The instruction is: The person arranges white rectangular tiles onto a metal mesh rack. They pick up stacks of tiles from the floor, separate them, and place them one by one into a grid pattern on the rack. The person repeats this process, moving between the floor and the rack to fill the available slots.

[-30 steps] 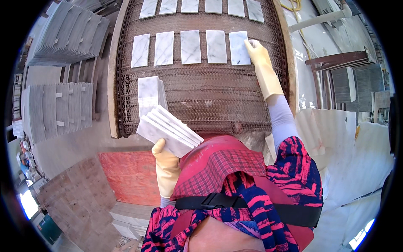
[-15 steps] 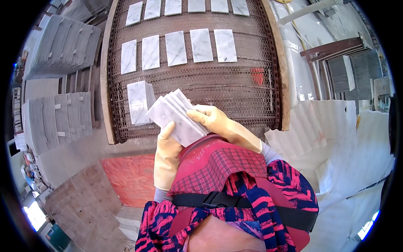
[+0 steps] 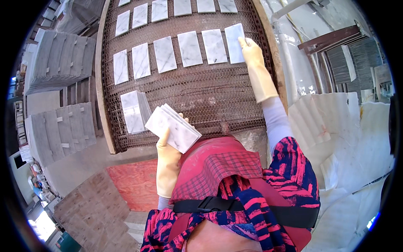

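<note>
In a cream rubber glove, my left hand (image 3: 167,149) grips a small fanned stack of white marble tiles (image 3: 173,128) in front of my apron, thumb on top. My right hand (image 3: 253,52), gloved alike, reaches far forward and pinches the lower right edge of a single marble tile (image 3: 234,40). That tile lies on or just over the wire mesh conveyor (image 3: 197,92), at the right end of a row of grey-veined tiles (image 3: 189,48). Near the belt's left front stands another stack of tiles (image 3: 133,111).
Wooden rails (image 3: 100,84) edge the conveyor. Tall stacks of grey slabs (image 3: 63,56) stand at the left. A red board (image 3: 134,182) lies near my left elbow, and white sheeting (image 3: 336,143) spreads at the right.
My right hand has left the held stack and moved forward and right with one tile to the row's end. My left hand keeps the remaining stack. Rows on the belt appear nearer.
</note>
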The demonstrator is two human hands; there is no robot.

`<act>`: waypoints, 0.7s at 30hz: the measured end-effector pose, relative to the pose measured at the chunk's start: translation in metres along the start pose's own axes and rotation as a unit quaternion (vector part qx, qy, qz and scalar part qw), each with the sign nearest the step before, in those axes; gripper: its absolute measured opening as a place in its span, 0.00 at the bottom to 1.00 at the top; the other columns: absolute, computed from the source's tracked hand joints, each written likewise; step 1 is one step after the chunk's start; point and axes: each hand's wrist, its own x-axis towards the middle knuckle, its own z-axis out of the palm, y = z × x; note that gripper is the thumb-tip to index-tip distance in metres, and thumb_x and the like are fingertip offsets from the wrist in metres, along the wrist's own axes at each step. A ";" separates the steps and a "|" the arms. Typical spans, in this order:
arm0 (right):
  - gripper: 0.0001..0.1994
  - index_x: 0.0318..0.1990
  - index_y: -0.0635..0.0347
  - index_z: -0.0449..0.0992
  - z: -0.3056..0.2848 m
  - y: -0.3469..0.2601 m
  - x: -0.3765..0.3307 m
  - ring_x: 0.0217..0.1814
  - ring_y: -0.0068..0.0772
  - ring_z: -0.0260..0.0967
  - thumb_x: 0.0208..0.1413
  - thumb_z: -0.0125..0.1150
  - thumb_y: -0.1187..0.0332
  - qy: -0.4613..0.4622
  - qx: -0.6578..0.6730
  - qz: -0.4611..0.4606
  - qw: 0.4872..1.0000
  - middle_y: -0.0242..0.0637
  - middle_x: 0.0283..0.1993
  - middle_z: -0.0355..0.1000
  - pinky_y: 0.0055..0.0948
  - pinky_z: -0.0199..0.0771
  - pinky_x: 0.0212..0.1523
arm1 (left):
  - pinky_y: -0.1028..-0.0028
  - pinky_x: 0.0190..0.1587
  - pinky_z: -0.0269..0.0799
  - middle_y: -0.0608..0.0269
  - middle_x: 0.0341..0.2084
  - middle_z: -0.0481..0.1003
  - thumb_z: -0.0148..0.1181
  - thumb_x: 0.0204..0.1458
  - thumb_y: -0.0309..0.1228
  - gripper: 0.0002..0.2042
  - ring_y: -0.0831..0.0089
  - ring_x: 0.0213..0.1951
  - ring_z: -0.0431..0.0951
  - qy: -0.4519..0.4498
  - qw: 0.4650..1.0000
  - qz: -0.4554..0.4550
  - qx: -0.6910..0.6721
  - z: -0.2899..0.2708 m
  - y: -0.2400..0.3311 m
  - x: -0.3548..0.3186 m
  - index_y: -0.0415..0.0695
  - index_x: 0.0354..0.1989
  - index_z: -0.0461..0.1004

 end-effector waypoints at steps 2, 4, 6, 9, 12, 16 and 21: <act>0.27 0.60 0.55 0.82 0.007 0.020 0.033 0.60 0.41 0.80 0.69 0.59 0.42 -0.012 -0.035 0.000 0.999 0.46 0.56 0.83 0.37 0.74 0.61 | 0.40 0.72 0.66 0.52 0.70 0.69 0.74 0.53 0.40 0.43 0.48 0.70 0.69 0.003 1.000 0.012 0.009 -0.001 -0.001 -0.005 0.43 0.77 0.60; 0.27 0.61 0.53 0.82 0.008 0.035 0.054 0.62 0.43 0.79 0.68 0.59 0.42 -0.008 -0.084 -0.008 0.996 0.46 0.57 0.83 0.38 0.74 0.62 | 0.40 0.72 0.66 0.53 0.71 0.69 0.74 0.53 0.40 0.44 0.49 0.71 0.68 0.002 1.000 0.019 0.010 -0.001 0.000 -0.005 0.44 0.78 0.60; 0.27 0.63 0.52 0.80 -0.001 0.041 0.058 0.64 0.45 0.78 0.68 0.59 0.43 0.023 -0.147 -0.060 0.987 0.47 0.60 0.81 0.40 0.73 0.65 | 0.41 0.72 0.67 0.53 0.70 0.70 0.75 0.52 0.41 0.44 0.49 0.70 0.70 -0.006 1.000 0.018 0.011 -0.001 -0.003 -0.006 0.44 0.77 0.61; 0.26 0.64 0.52 0.80 -0.018 0.044 0.036 0.66 0.48 0.77 0.69 0.58 0.45 0.089 -0.168 -0.178 0.966 0.49 0.61 0.80 0.40 0.73 0.66 | 0.45 0.71 0.68 0.53 0.68 0.72 0.76 0.51 0.42 0.44 0.50 0.68 0.72 -0.011 1.000 0.005 0.014 -0.008 -0.008 -0.010 0.43 0.76 0.62; 0.22 0.60 0.54 0.82 -0.018 0.011 -0.033 0.59 0.42 0.78 0.69 0.61 0.50 -0.010 -0.043 -0.213 0.976 0.45 0.57 0.81 0.37 0.76 0.60 | 0.47 0.72 0.69 0.46 0.64 0.74 0.77 0.48 0.44 0.46 0.50 0.66 0.74 -0.063 0.997 0.007 0.050 0.001 0.009 -0.006 0.36 0.74 0.63; 0.16 0.56 0.55 0.85 -0.025 -0.035 -0.140 0.47 0.30 0.81 0.68 0.66 0.57 -0.484 0.143 -0.064 0.861 0.35 0.49 0.84 0.32 0.81 0.49 | 0.46 0.73 0.67 0.45 0.69 0.71 0.75 0.50 0.41 0.46 0.49 0.68 0.73 -0.123 0.988 -0.056 0.070 0.041 0.023 -0.005 0.36 0.76 0.60; 0.23 0.65 0.61 0.77 0.036 -0.016 -0.224 0.56 0.27 0.78 0.69 0.68 0.58 -0.609 0.265 0.042 0.746 0.35 0.57 0.80 0.33 0.78 0.58 | 0.50 0.72 0.68 0.48 0.71 0.68 0.71 0.54 0.40 0.43 0.51 0.68 0.73 -0.145 0.979 -0.027 0.140 0.060 0.021 -0.013 0.37 0.77 0.59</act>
